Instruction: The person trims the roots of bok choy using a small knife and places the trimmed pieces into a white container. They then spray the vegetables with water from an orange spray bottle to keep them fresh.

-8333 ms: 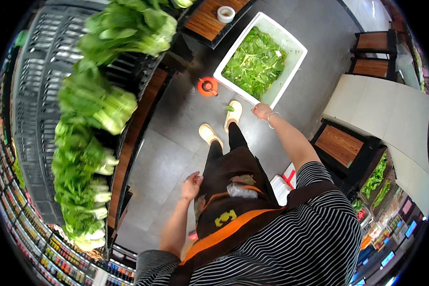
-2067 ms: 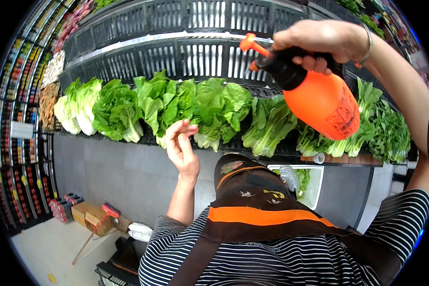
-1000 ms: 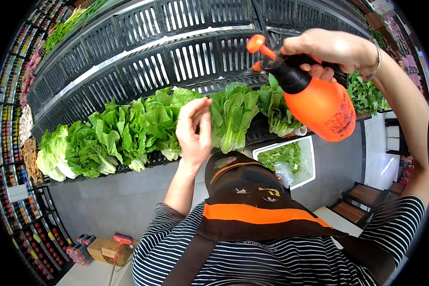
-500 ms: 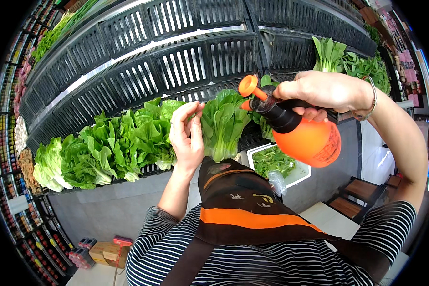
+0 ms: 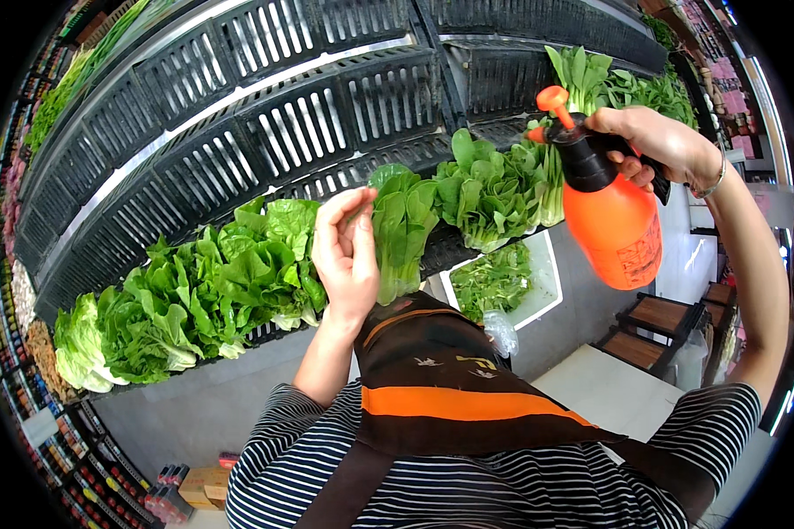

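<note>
An orange spray bottle (image 5: 614, 231) with a black neck and an orange pump knob is gripped in my right hand (image 5: 655, 143). Its nozzle faces left, above the leafy greens on the right. Next to a bunch of green leafy vegetables (image 5: 402, 231), my left hand (image 5: 348, 254) is raised with its fingers curled together and the thumb close to them. Whatever may be between those fingers is hidden. Lettuce-like heads (image 5: 238, 264) stand in a row left of this hand. Another group of dark leafy greens (image 5: 490, 189) stands between the bunch and the bottle.
Slatted black display racks (image 5: 282, 123) rise in tiers behind the vegetables. Below the shelf, a white bin (image 5: 545, 282) contains loose greens. Wooden-topped stools or shelves (image 5: 657, 326) stand at the right. More greens (image 5: 582, 79) lie farther back, and a cardboard box (image 5: 205, 487) is at the lower left.
My right hand has swung the spray bottle rightward and tipped it more upright, uncovering the greens behind it. My left hand looks nearly unchanged in pose. The whole view has turned slightly.
</note>
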A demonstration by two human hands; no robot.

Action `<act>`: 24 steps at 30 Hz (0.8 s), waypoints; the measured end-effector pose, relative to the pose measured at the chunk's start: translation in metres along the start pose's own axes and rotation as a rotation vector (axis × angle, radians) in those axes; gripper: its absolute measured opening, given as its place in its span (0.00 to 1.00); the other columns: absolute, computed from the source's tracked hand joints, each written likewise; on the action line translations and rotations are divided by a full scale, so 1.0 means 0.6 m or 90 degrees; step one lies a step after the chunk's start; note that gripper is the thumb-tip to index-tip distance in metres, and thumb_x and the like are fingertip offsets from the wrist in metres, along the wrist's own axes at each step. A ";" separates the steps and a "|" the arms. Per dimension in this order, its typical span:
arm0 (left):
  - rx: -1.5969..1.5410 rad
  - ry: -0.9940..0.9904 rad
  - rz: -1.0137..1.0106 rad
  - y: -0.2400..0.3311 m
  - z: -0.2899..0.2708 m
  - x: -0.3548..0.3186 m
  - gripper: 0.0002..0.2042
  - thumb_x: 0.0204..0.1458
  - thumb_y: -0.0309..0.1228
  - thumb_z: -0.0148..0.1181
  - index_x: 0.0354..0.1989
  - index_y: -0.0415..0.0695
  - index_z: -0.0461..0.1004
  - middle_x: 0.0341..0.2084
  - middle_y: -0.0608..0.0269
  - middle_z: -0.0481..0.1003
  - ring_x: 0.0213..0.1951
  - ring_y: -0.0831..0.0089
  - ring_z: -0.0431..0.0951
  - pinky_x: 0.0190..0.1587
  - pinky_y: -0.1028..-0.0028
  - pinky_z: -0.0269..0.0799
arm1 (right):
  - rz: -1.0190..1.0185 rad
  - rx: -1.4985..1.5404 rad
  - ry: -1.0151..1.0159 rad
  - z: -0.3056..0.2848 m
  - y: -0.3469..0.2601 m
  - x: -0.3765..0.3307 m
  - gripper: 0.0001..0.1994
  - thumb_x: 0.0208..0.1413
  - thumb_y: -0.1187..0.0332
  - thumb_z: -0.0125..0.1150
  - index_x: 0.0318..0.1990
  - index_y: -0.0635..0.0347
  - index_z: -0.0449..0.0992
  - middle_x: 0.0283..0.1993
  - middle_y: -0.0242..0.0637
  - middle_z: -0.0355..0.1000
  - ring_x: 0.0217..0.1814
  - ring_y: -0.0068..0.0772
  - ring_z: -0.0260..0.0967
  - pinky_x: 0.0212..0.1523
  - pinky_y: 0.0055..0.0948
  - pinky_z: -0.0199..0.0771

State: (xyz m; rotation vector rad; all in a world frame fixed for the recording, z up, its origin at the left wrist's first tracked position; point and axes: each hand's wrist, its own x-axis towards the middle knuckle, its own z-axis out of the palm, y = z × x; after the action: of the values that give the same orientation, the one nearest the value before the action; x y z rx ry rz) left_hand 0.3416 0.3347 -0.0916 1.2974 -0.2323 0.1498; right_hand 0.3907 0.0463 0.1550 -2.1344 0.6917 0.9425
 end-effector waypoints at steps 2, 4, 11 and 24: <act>-0.020 -0.042 0.000 0.002 0.018 -0.003 0.13 0.58 0.15 0.46 0.51 0.36 0.65 0.50 0.55 0.68 0.53 0.65 0.73 0.57 0.68 0.68 | 0.048 -0.012 0.016 -0.019 0.023 0.005 0.20 0.60 0.53 0.44 0.20 0.55 0.65 0.15 0.23 0.58 0.12 0.14 0.50 0.12 0.17 0.48; -0.021 -0.089 0.000 0.002 0.034 -0.007 0.12 0.57 0.15 0.46 0.50 0.35 0.65 0.49 0.54 0.68 0.52 0.65 0.73 0.57 0.69 0.68 | 0.084 -0.017 0.034 -0.025 0.051 0.011 0.21 0.60 0.54 0.44 0.17 0.53 0.62 0.13 0.22 0.56 0.11 0.14 0.49 0.11 0.18 0.48; 0.010 -0.173 -0.006 0.004 0.079 -0.013 0.14 0.52 0.13 0.52 0.48 0.34 0.67 0.47 0.50 0.69 0.49 0.62 0.74 0.50 0.70 0.74 | 0.185 0.050 -0.042 -0.007 0.103 -0.003 0.21 0.59 0.53 0.46 0.17 0.54 0.63 0.14 0.24 0.56 0.12 0.16 0.50 0.12 0.19 0.48; 0.426 -0.361 0.108 -0.064 0.166 0.029 0.19 0.46 0.30 0.64 0.48 0.40 0.71 0.48 0.56 0.71 0.55 0.55 0.68 0.61 0.56 0.60 | 0.107 0.234 -0.028 0.031 0.085 0.000 0.19 0.61 0.56 0.44 0.21 0.57 0.62 0.14 0.26 0.55 0.13 0.17 0.49 0.15 0.21 0.49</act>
State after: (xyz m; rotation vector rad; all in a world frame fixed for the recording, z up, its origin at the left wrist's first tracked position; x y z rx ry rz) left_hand 0.3591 0.2284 -0.0981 1.9718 -0.8302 -0.0072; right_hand 0.3477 0.0292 0.1267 -1.7495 0.9545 0.8686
